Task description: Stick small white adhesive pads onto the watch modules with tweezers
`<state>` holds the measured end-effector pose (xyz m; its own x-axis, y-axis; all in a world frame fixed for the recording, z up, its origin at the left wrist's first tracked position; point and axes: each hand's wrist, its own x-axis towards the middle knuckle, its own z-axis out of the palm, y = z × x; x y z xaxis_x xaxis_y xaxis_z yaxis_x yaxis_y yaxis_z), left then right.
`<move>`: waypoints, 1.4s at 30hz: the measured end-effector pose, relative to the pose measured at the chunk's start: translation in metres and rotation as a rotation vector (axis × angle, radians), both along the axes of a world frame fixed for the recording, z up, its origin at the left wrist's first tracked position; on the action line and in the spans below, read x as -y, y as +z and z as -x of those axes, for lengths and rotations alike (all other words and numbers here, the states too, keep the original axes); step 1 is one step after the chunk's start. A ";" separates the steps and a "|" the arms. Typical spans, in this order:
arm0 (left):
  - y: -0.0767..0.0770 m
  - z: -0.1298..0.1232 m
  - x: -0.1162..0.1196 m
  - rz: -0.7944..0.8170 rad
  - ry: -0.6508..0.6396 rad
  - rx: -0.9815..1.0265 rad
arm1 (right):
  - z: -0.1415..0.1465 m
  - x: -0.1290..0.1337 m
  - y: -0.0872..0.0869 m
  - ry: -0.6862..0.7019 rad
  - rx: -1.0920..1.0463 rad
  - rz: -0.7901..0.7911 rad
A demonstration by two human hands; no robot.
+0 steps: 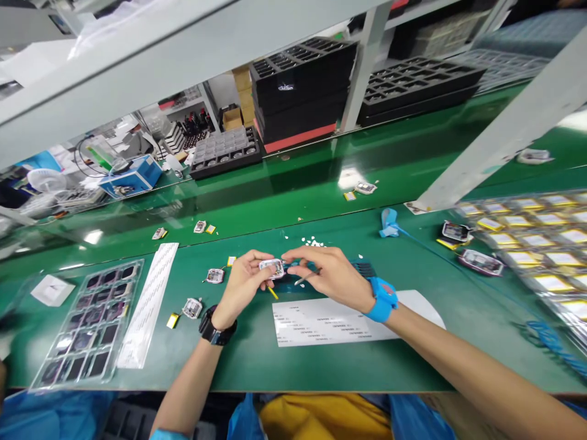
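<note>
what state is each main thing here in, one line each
small case, held, inner parts showing
left hand, gripping the small case
right hand, fingers bent, close to case
watch, strapped on left wrist
blue band, wrapped round right wrist
white sheet, lying flat
black trays, stacked
plastic tray, holding batteries

Glare bouncing off the glossy green shelf (257, 198)! Bench top (257, 370) smooth, softer in sheen; blister tray (65, 382) clear, shiny plastic; tray stack (298, 101) matt black plastic; printed strip (149, 299) papery; yellow garment (321, 418) creased cloth.
</note>
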<state>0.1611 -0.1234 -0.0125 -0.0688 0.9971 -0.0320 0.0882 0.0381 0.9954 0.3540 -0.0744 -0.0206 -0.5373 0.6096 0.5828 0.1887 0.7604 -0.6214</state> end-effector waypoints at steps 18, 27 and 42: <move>-0.018 -0.014 0.010 0.035 0.016 -0.001 | -0.004 0.002 -0.035 -0.026 0.143 -0.346; -0.027 -0.017 0.012 -0.001 0.041 -0.047 | 0.000 0.000 -0.034 -0.078 0.060 -0.056; -0.021 -0.018 0.009 0.066 0.050 0.043 | -0.023 -0.028 -0.027 -0.283 0.081 -0.020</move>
<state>0.1791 -0.1326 -0.0338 -0.1156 0.9881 -0.1017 0.0419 0.1071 0.9934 0.3773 -0.0467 -0.0473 -0.3931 0.7307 0.5581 0.4432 0.6824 -0.5813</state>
